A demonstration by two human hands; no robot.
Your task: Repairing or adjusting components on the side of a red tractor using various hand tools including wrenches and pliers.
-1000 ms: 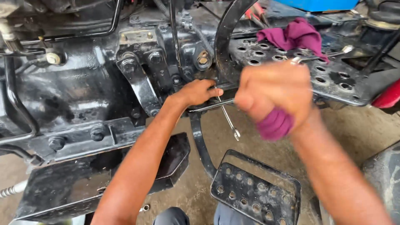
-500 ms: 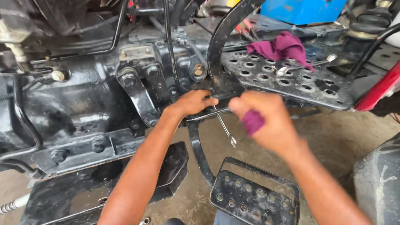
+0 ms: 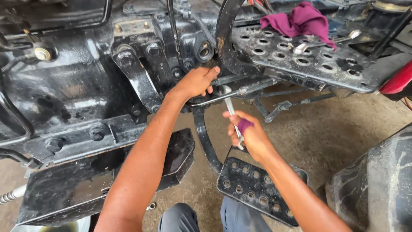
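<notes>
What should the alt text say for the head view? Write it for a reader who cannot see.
A person's right hand grips a silver wrench set on a fitting under a black machine chassis, while the left hand steadies the spot above. A perforated black pedal sits below; a maroon rag and another wrench lie on a perforated footplate.

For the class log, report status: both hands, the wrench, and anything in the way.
Left hand braced on black chassis. Right hand gripping wrench. Perforated footplate close above, pedal below.
</notes>
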